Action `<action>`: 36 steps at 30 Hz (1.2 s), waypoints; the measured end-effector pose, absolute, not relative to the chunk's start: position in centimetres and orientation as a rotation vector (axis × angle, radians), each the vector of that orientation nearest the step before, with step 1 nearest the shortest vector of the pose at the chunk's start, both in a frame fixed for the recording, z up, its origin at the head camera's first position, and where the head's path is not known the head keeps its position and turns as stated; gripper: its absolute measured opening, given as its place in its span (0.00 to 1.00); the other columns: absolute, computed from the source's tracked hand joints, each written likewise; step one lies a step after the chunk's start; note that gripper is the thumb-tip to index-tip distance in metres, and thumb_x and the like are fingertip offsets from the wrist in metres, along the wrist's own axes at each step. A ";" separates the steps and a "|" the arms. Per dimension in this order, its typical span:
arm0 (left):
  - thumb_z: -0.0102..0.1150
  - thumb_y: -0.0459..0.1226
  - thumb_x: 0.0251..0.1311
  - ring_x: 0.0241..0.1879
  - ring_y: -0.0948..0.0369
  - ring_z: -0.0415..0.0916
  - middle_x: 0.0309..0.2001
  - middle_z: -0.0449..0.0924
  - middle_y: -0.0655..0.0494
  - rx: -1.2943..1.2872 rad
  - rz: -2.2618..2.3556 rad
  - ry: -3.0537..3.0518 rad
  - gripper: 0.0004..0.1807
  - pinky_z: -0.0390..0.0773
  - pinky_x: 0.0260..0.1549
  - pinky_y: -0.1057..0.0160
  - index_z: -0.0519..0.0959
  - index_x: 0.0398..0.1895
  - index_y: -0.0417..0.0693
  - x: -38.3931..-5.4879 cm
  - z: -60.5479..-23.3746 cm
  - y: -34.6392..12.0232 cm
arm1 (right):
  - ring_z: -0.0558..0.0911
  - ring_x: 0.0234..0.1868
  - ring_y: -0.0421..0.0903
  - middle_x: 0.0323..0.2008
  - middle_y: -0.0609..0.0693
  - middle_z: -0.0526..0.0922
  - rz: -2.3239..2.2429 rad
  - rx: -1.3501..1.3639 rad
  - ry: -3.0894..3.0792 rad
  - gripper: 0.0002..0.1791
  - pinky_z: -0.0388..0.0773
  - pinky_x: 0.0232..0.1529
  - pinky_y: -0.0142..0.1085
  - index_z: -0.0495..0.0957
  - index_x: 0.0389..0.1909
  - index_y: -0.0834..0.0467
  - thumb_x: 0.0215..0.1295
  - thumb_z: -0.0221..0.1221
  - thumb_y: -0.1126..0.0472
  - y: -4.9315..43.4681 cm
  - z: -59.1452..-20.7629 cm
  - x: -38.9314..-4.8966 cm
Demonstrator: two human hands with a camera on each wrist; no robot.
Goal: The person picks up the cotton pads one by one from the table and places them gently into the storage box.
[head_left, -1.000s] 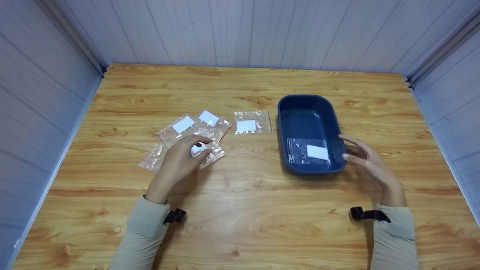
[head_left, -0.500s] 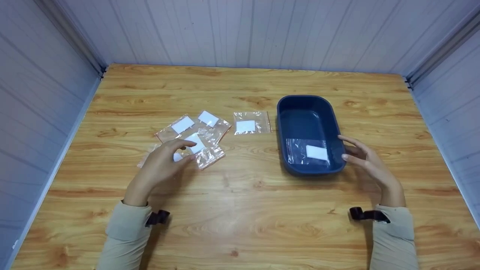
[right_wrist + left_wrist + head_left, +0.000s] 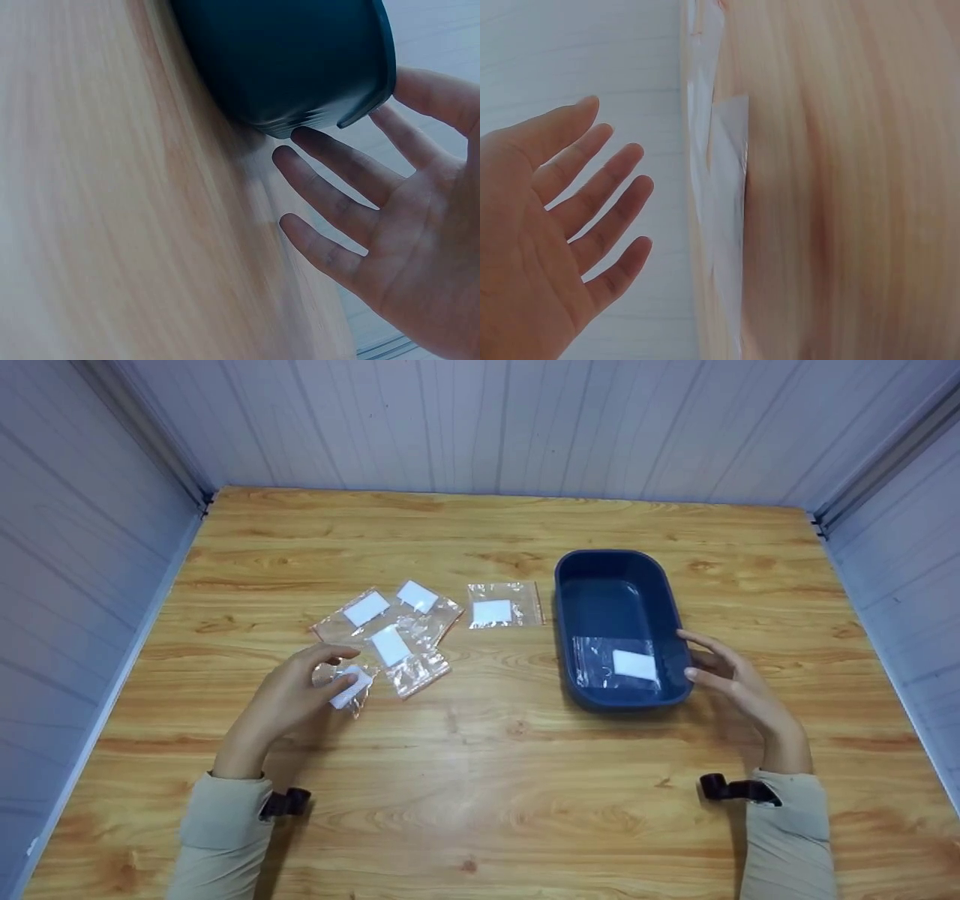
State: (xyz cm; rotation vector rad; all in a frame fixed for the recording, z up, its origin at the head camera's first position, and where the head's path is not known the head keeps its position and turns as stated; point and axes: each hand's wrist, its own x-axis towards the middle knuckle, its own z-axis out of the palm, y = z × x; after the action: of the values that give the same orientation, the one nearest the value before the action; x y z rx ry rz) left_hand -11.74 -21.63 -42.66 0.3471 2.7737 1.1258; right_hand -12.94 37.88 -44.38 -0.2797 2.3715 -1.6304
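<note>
In the head view my left hand (image 3: pixel 289 690) is over a small clear zip bag (image 3: pixel 360 701) holding a white rectangular piece (image 3: pixel 349 687). Its fingers are loosely bent and spread, and in the left wrist view nothing lies between them. My right hand (image 3: pixel 739 686) rests its fingertips at the right side of a dark blue plastic bin (image 3: pixel 606 706); the right wrist view shows the fingers spread along the bin's outer wall (image 3: pixel 285 60). One clear bag (image 3: pixel 592 664) with a white piece (image 3: pixel 634 664) lies on the bin's floor.
Several similar bags lie on the wood-grain table (image 3: pixel 480 810): an overlapping group with one bag (image 3: pixel 420 673) at its front, and a separate bag (image 3: pixel 505 605) left of the bin. Pale panel walls (image 3: pixel 480 427) stand behind and at both sides.
My left hand has moved left and toward me, from over the front bag of the group to the leftmost bag, uncovering the front bag. My right hand and the bin have stayed put.
</note>
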 end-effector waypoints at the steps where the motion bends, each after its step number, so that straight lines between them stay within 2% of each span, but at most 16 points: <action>1: 0.62 0.38 0.67 0.58 0.46 0.72 0.57 0.78 0.46 0.338 1.125 2.776 0.20 0.67 0.58 0.40 0.77 0.61 0.45 -11.7 -42.7 -21.9 | 0.67 0.67 0.42 0.73 0.63 0.59 -1.630 -0.281 2.370 0.30 0.72 0.56 0.27 0.60 0.75 0.56 0.74 0.54 0.62 37.9 -44.4 -12.9; 11: 0.61 0.40 0.68 0.60 0.42 0.70 0.59 0.76 0.40 0.271 1.148 2.789 0.21 0.64 0.60 0.37 0.76 0.61 0.42 -11.0 -42.8 -24.2 | 0.65 0.69 0.48 0.74 0.61 0.57 -1.621 -0.284 2.363 0.31 0.71 0.57 0.26 0.59 0.75 0.56 0.75 0.54 0.61 37.9 -44.3 -12.9; 20: 0.61 0.41 0.67 0.63 0.36 0.66 0.64 0.69 0.35 0.247 1.124 2.727 0.26 0.60 0.61 0.33 0.71 0.66 0.42 -10.7 -43.0 -25.8 | 0.65 0.69 0.49 0.74 0.60 0.57 -1.624 -0.270 2.371 0.31 0.71 0.57 0.26 0.59 0.75 0.55 0.74 0.55 0.61 38.0 -44.4 -12.9; 26: 0.61 0.36 0.66 0.64 0.34 0.64 0.65 0.67 0.31 0.228 1.153 2.654 0.28 0.61 0.63 0.35 0.68 0.67 0.37 -11.0 -43.7 -26.6 | 0.63 0.70 0.53 0.74 0.61 0.57 -1.614 -0.257 2.366 0.31 0.71 0.56 0.26 0.59 0.75 0.54 0.74 0.55 0.61 38.0 -44.3 -12.8; 33: 0.66 0.32 0.61 0.65 0.36 0.63 0.65 0.66 0.30 0.260 1.180 2.616 0.32 0.60 0.65 0.40 0.67 0.67 0.32 -11.4 -44.3 -27.2 | 0.69 0.65 0.37 0.72 0.63 0.60 -1.647 -0.304 2.360 0.30 0.73 0.55 0.27 0.60 0.75 0.57 0.74 0.54 0.64 37.9 -44.4 -13.0; 36: 0.67 0.31 0.59 0.64 0.35 0.64 0.64 0.67 0.30 0.299 1.139 2.645 0.32 0.59 0.65 0.39 0.68 0.65 0.31 -11.6 -44.5 -27.3 | 0.69 0.65 0.36 0.73 0.62 0.59 -1.642 -0.302 2.365 0.30 0.72 0.56 0.27 0.60 0.75 0.57 0.74 0.55 0.63 37.9 -44.4 -13.0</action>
State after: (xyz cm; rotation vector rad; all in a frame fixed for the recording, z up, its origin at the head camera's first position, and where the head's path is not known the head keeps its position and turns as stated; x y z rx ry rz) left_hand -11.64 -27.29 -44.47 0.2989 2.6452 1.1387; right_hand -12.98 37.88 -44.37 -0.3017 2.3654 -1.6420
